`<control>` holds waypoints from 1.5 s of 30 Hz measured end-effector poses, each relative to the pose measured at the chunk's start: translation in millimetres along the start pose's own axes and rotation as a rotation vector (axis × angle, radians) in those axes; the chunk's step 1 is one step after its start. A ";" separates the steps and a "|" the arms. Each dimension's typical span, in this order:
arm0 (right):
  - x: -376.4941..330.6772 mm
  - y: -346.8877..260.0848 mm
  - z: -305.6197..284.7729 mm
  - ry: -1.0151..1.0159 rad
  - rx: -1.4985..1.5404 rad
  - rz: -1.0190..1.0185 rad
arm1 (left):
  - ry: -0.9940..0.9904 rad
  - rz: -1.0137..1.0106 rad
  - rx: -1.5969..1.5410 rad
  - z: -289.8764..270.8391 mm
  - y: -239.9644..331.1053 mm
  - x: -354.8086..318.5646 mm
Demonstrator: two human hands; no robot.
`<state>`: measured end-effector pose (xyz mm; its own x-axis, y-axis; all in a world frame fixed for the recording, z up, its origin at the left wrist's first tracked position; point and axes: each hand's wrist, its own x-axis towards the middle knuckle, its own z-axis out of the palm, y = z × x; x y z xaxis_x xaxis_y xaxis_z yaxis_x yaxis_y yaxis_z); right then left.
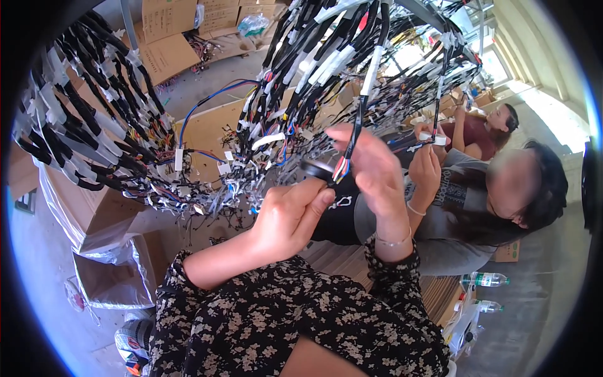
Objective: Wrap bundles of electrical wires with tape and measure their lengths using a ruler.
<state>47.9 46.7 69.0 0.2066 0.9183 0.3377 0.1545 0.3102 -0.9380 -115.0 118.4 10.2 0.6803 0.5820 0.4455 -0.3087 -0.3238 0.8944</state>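
A black-wrapped wire harness (358,122) hangs down in front of me, its lower end fanning into thin coloured wires (341,168). My left hand (286,217) is closed, thumb and forefinger pinching the wires at that lower end. A black tape roll (317,168) sits right at these fingertips, edge-on; whether the fingers also grip it I cannot tell. Just right of the harness is my right hand (377,173), slightly blurred, with its fingers stretched out and apart. One of its fingers reaches behind or against the black-wrapped part.
More harnesses (314,69) hang in dense bunches ahead and at left (81,100). A co-worker (465,195) close at right holds a white connector (433,138); another person (487,129) sits behind. Open cardboard boxes (116,270) stand at left, plastic bottles (485,279) at lower right.
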 end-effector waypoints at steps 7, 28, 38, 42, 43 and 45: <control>5.0 10.7 -6.9 -0.383 0.112 0.152 | -0.135 -0.205 -0.215 -14.1 14.4 -2.1; -25.6 -17.1 21.1 0.155 -0.427 0.138 | 0.098 0.048 0.243 6.5 -2.7 -1.6; -30.6 -34.9 16.3 0.085 0.059 0.546 | 0.184 0.343 0.490 17.4 -28.1 5.6; -31.4 -41.0 26.2 -0.041 0.269 0.500 | 0.178 0.263 0.417 19.6 -41.9 4.3; -32.4 -43.5 30.2 -0.059 0.206 0.477 | 0.148 0.170 0.284 20.2 -35.1 5.9; -29.5 -38.0 28.4 0.098 -0.158 0.294 | 0.079 0.010 0.101 14.8 -22.6 4.0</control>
<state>8.5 14.8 92.5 0.3551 0.9324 0.0679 0.2209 -0.0131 -0.9752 -95.4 117.0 -8.8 0.6219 0.6340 0.4596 -0.2438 -0.4010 0.8830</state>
